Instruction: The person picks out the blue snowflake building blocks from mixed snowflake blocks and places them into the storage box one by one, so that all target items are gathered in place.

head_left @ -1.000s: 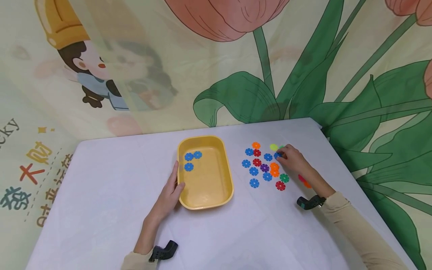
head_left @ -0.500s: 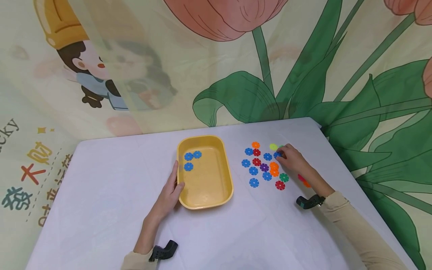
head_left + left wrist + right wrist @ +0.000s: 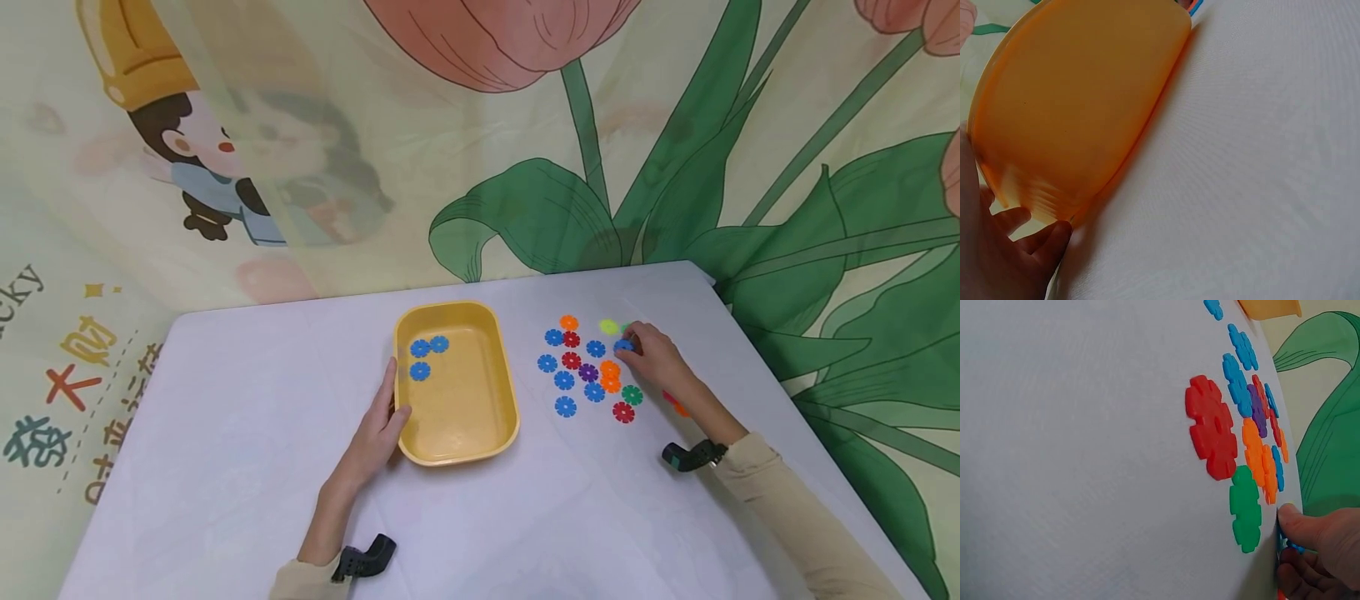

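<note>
In the head view, I watch the left hand (image 3: 371, 433) hold the yellow tray (image 3: 457, 421) by its near side, thumb at the rim and fingers along the outer wall. Three blue discs (image 3: 420, 371) lie inside, ahead of that hand. The right hand (image 3: 656, 358) is narrow, pinching a blue disc (image 3: 623, 344). Left of it, loose discs (image 3: 588, 372) are scattered over the desk (image 3: 225, 417); a yellow-green disc (image 3: 609, 327) lies just beyond the fingertips, and a pink-and-orange pair (image 3: 678, 407) is partly hidden by the forearm.

In the left wrist view, I see fingertips touching the tray, which stretches away from the hand.

In the right wrist view, I make out blue between thumb and fingers. A green disc (image 3: 1245, 509) lies near the thumb, with a red disc (image 3: 1211, 428) farther from it.
</note>
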The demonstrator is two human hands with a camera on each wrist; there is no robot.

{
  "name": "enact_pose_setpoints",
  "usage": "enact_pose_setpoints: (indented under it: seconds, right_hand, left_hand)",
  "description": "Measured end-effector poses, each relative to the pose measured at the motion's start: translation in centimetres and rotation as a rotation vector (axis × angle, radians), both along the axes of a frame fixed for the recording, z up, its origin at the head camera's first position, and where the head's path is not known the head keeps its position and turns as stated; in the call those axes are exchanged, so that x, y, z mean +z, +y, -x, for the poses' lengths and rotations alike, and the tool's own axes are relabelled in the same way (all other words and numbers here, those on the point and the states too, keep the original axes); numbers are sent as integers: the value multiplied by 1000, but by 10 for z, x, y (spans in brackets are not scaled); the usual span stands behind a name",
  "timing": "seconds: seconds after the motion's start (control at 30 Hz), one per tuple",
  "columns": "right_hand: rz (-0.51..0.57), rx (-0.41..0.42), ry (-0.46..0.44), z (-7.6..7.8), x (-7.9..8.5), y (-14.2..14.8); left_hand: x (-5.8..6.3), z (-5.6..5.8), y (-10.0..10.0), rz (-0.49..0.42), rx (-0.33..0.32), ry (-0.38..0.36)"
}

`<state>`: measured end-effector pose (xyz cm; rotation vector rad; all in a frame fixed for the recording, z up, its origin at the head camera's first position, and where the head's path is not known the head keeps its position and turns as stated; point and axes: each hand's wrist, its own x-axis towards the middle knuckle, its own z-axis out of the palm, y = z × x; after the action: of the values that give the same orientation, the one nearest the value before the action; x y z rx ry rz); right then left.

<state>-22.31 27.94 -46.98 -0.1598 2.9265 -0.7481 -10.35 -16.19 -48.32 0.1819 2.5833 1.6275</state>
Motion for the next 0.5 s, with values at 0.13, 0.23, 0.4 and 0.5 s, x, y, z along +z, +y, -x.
enact_pose_setpoints:
  seconds: [0.13, 0.23, 0.4, 0.5]
  right_hand:
    - [29, 16, 38, -4, -1, 1]
    - [75, 23, 61, -7, -1, 0]
    - [202, -7, 41, -11, 5, -5]
    - [323, -13, -29, -15, 13, -10]
  left_hand:
    - [-1, -1, 1, 7, 3, 5]
    - [0, -1, 1, 8, 11, -7]
    - [1, -1, 1, 16, 11, -16]
    - [2, -1, 1, 16, 12, -25]
